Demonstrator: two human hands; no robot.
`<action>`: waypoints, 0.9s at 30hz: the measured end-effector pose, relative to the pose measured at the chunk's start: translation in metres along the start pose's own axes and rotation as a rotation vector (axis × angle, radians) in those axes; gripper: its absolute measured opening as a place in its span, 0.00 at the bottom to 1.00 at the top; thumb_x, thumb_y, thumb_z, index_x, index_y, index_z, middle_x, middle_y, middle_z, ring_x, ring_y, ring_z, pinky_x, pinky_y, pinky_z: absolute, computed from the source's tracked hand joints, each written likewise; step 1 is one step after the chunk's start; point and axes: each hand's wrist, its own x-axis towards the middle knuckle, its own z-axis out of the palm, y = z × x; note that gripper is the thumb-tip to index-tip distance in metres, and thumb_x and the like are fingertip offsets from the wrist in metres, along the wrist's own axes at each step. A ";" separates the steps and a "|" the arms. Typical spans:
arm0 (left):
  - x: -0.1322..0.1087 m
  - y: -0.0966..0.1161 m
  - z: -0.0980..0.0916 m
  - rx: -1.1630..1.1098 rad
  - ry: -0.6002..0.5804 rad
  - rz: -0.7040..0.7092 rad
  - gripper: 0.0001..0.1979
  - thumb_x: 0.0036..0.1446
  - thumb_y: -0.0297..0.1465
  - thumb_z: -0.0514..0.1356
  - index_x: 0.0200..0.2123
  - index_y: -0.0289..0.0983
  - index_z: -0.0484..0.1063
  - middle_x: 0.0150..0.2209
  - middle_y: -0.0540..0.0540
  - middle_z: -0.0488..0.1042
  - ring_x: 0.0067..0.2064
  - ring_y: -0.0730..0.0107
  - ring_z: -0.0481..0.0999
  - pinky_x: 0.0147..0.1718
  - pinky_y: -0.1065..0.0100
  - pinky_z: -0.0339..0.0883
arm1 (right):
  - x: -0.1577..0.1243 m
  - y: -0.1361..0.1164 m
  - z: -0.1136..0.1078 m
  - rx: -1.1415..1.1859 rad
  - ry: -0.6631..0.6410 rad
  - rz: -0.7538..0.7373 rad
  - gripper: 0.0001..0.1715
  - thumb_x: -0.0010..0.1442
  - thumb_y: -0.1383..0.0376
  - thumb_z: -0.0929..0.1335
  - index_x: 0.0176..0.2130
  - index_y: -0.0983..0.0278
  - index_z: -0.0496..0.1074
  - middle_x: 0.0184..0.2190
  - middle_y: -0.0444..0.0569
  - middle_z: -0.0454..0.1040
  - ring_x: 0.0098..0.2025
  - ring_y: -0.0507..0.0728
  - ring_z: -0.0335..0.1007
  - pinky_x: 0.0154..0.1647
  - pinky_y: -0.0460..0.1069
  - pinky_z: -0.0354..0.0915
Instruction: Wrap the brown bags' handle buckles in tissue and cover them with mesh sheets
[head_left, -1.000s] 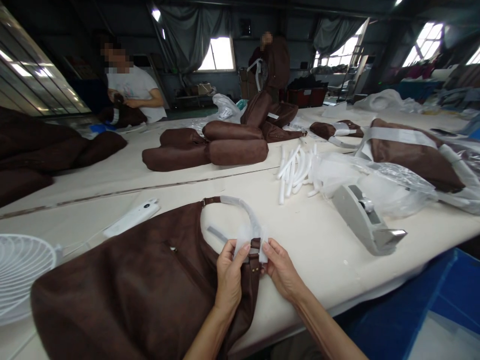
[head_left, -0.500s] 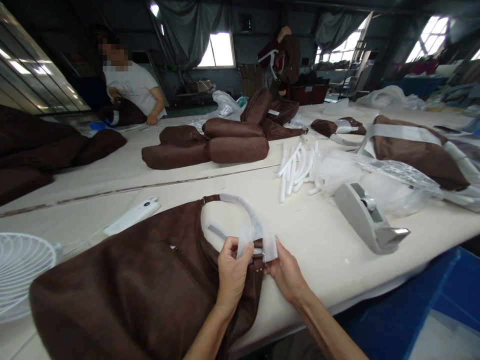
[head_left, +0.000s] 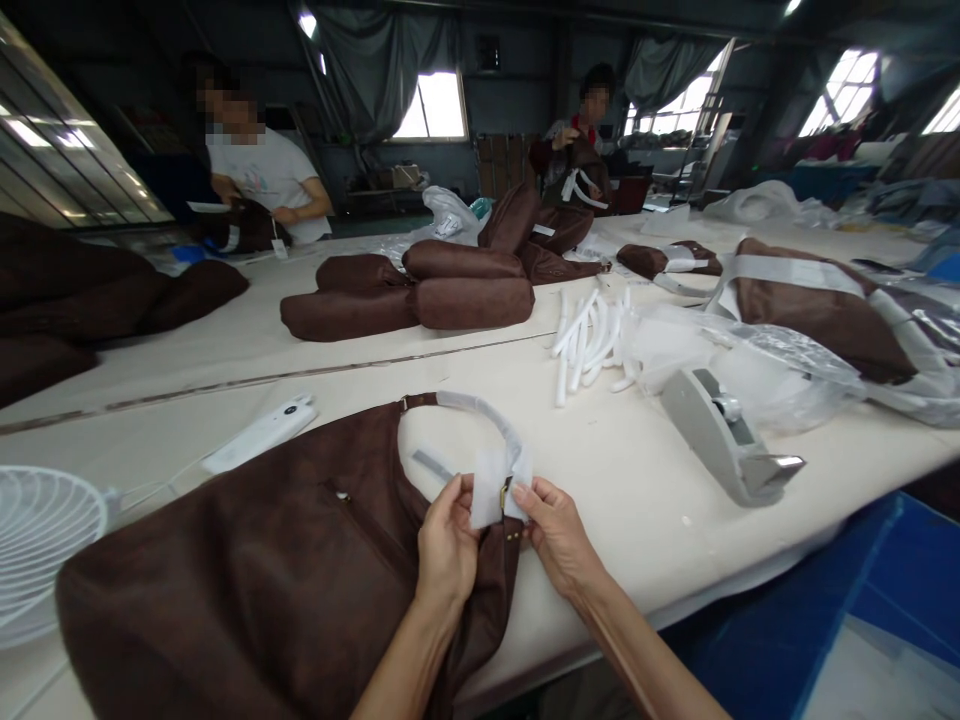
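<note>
A dark brown handbag (head_left: pixel 262 550) lies on the table in front of me, its strap (head_left: pixel 480 405) curving up in an arc with a pale wrap around it. At the strap's near end, a white sheet of foam (head_left: pixel 487 485) sits around a metal buckle (head_left: pixel 505 492). My left hand (head_left: pixel 450 545) is closed on the sheet's left side, between thumb and fingers. With thumb on top, my right hand (head_left: pixel 555 530) pinches the sheet's right side beside the buckle. The fingertips of both hands are partly hidden under the sheet.
A grey tape dispenser (head_left: pixel 724 440) and a heap of white foam tubes (head_left: pixel 589 340) are to the right. On the left are a white phone (head_left: pixel 259 435) and a white fan (head_left: pixel 49 550). More brown bags (head_left: pixel 472 300) lie farther back, where two people (head_left: pixel 262 180) handle bags.
My right hand has shifted left and folded the right side of the white sheet in against the buckle. My left hand has moved slightly left. The far right person has lowered a bag.
</note>
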 end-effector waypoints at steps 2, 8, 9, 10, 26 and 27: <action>0.000 -0.002 0.000 0.008 -0.025 -0.054 0.20 0.40 0.42 0.71 0.34 0.34 0.78 0.31 0.46 0.79 0.35 0.61 0.78 0.35 0.65 0.73 | -0.001 0.001 0.005 0.060 -0.003 -0.016 0.22 0.50 0.50 0.77 0.35 0.64 0.76 0.29 0.46 0.74 0.28 0.53 0.64 0.29 0.46 0.59; -0.003 -0.014 -0.002 0.061 -0.061 -0.190 0.28 0.45 0.50 0.71 0.40 0.30 0.80 0.41 0.38 0.81 0.45 0.52 0.79 0.45 0.59 0.74 | -0.002 -0.002 0.001 0.023 -0.074 0.009 0.21 0.53 0.50 0.76 0.37 0.64 0.79 0.28 0.46 0.75 0.28 0.52 0.63 0.29 0.47 0.58; -0.003 -0.015 -0.003 0.059 -0.078 -0.218 0.30 0.46 0.51 0.70 0.41 0.30 0.80 0.42 0.37 0.81 0.44 0.53 0.79 0.43 0.59 0.74 | -0.002 -0.005 -0.002 -0.006 -0.097 0.026 0.22 0.52 0.50 0.76 0.37 0.65 0.79 0.28 0.46 0.75 0.28 0.51 0.63 0.29 0.47 0.58; -0.004 -0.015 -0.003 0.055 -0.098 -0.249 0.31 0.47 0.51 0.70 0.42 0.30 0.79 0.43 0.37 0.80 0.43 0.53 0.80 0.41 0.59 0.75 | -0.001 -0.008 -0.005 -0.035 -0.121 0.046 0.23 0.51 0.49 0.77 0.36 0.65 0.79 0.28 0.46 0.74 0.28 0.51 0.63 0.29 0.46 0.58; -0.009 -0.005 0.002 -0.068 -0.242 -0.364 0.29 0.54 0.50 0.65 0.49 0.32 0.78 0.47 0.37 0.79 0.52 0.49 0.77 0.51 0.57 0.73 | 0.007 -0.025 -0.015 -0.291 -0.216 0.123 0.26 0.46 0.46 0.77 0.33 0.66 0.80 0.27 0.45 0.73 0.26 0.49 0.59 0.25 0.44 0.55; -0.008 -0.005 0.002 -0.065 -0.237 -0.379 0.29 0.54 0.49 0.66 0.49 0.31 0.78 0.47 0.36 0.79 0.52 0.49 0.77 0.50 0.58 0.73 | 0.007 -0.025 -0.015 -0.300 -0.213 0.122 0.26 0.47 0.46 0.77 0.33 0.66 0.80 0.27 0.45 0.73 0.26 0.49 0.59 0.25 0.44 0.55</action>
